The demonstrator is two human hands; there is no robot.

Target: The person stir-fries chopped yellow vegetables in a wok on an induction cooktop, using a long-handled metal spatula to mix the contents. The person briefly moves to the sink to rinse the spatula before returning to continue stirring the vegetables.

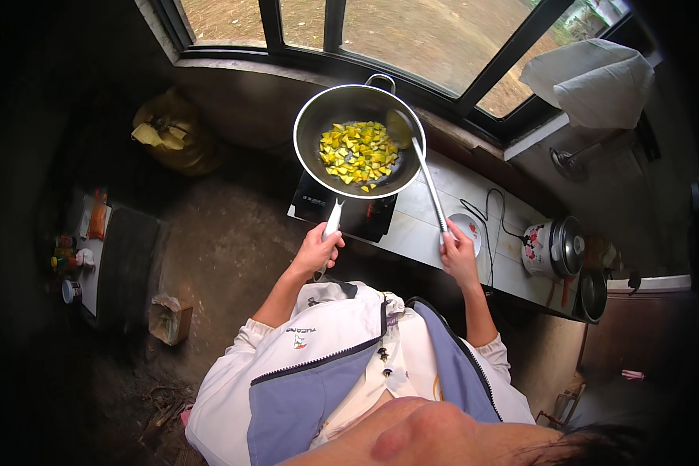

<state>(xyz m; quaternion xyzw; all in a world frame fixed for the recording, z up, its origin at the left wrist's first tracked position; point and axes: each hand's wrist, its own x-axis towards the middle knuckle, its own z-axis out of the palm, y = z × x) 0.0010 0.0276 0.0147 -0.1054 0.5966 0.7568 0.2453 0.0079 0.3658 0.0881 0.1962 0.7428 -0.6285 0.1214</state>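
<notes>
My left hand (320, 247) grips the pale handle (334, 215) of a dark wok (311, 125) with a bright rim. Small yellow pieces with green edges (358, 148), cut vegetable by the look of them, lie spread over the wok's bottom. In my right hand (459, 250) is the long metal handle of a cooking spatula or ladle (431, 183). Its blurred head is inside the wok at the right wall, beside the pieces. Below the wok shows a black induction cooktop (314, 198). A white plate with a floral print (469, 230) lies partly behind my right hand.
A floral rice cooker (539, 247) with a cord (489, 204) stands right on the tiled counter (413, 212), near a dark pan (593, 297). Windows (408, 41) rise behind the wok. Left are a yellowish sack (177, 140), a small table with jars (96, 279) and a lined box (172, 320).
</notes>
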